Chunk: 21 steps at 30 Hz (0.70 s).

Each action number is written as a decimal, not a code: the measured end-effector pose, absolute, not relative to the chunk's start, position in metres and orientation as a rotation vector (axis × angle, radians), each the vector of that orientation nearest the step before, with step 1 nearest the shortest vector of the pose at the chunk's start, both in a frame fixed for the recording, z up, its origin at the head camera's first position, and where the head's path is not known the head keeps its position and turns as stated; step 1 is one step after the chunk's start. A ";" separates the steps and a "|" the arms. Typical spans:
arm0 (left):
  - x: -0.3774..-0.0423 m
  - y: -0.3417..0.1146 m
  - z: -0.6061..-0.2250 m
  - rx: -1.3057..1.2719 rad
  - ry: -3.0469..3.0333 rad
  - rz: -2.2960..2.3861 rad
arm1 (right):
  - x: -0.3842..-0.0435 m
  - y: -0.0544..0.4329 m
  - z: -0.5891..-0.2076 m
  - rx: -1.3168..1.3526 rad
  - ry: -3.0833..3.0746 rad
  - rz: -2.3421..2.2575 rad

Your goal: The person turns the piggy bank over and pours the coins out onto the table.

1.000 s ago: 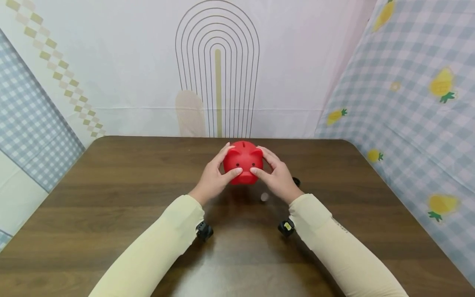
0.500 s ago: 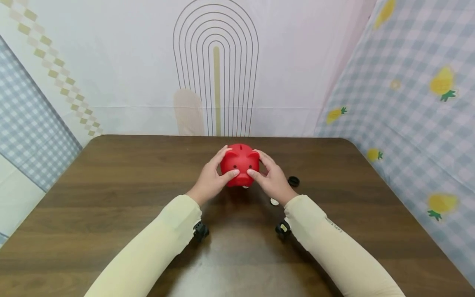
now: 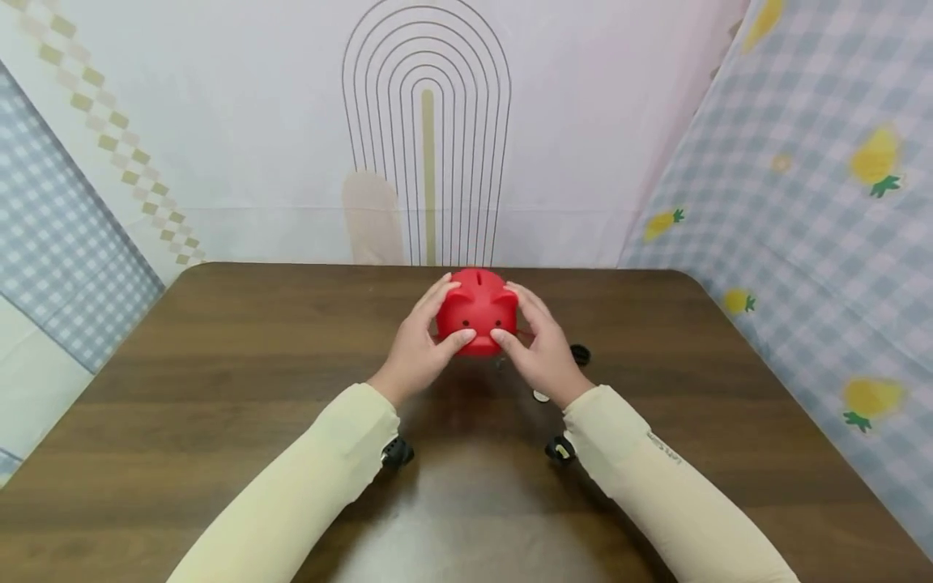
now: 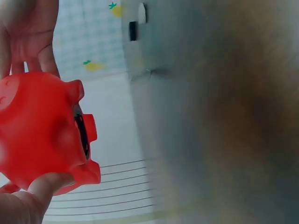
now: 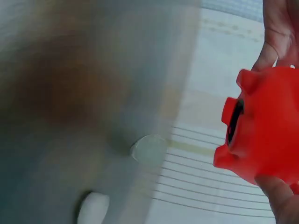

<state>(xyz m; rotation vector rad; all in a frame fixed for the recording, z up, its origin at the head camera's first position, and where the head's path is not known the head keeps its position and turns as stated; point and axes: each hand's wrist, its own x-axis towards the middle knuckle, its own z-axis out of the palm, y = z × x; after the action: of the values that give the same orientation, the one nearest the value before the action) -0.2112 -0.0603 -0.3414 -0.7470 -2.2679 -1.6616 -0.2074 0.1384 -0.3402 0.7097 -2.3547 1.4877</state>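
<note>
A red piggy bank (image 3: 477, 304) is held up over the table, its snout towards me and its coin slot on top. My left hand (image 3: 417, 348) grips one side and my right hand (image 3: 543, 348) the other, thumbs beside the snout. In the left wrist view, a dark round opening (image 4: 81, 133) shows in its underside between the feet. Right of the piggy bank, partly behind my right hand, a white coin (image 3: 541, 396) lies on the table. A small blurred spot (image 3: 500, 363) shows just below the piggy bank; its kind is unclear.
A round black cap (image 3: 580, 355) lies on the brown wooden table (image 3: 255, 389), right of my right hand. Printed cloth (image 3: 291, 121) hangs behind the table, and checked cloth (image 3: 802, 283) borders its right side.
The piggy bank dipped slightly, then rose again, both hands still gripping it. A blurred pale disc below it a second ago is gone from there; a white coin lies by my right wrist.
</note>
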 end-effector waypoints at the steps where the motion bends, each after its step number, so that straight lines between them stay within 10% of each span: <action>1: -0.213 -0.060 -0.346 -0.713 -2.305 -1.674 | -0.210 0.139 -0.344 0.679 -2.399 1.497; 21: -0.212 -0.062 -0.347 -0.641 -2.324 -1.742 | -0.207 0.135 -0.341 0.710 -2.424 1.462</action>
<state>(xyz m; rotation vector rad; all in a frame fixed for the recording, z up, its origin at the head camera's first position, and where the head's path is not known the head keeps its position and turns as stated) -0.2117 -0.0622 -0.3468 -0.6408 -2.3244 -1.7424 -0.2074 0.1351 -0.3408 0.7100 -2.4240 1.4622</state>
